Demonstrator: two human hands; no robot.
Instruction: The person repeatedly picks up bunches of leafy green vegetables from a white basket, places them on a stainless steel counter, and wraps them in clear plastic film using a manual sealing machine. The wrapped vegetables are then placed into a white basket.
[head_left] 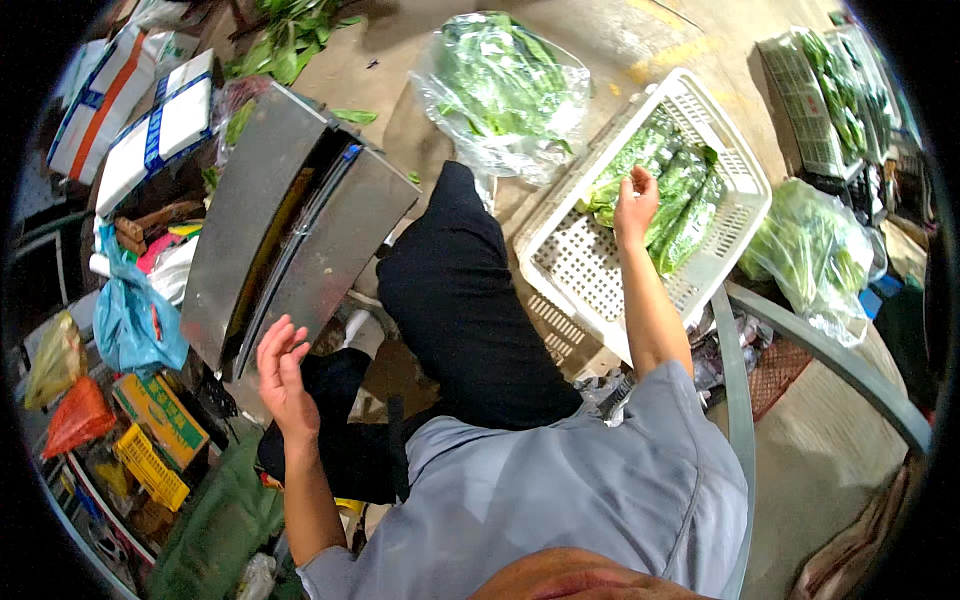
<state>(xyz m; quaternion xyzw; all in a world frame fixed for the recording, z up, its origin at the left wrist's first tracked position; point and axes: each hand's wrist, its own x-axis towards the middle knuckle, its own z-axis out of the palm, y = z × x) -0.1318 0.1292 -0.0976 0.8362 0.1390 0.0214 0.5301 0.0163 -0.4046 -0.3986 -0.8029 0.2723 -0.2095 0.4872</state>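
Note:
Over the white plastic crate [540, 255] at the right, my right hand [637, 205] is closed, its fingers curled in. What it pinches, if anything, is hidden. Beneath and beside it lie several clear-bagged bundles of leafy greens [690, 205] in the crate. My left hand [284, 375] is open and holds nothing, its fingers loosely stretched at the near end of a grey metal machine [245, 190]. A long dark slot runs along that machine's top, with a blue bit at its far end.
A big clear bag of greens [500, 85] lies on the floor ahead. Another bag of greens [810, 245] and a green crate [800, 100] stand far right. A chair armrest [840, 350] curves at my right. Blue plastic bag [135, 310] and cardboard box [160, 420] crowd the left.

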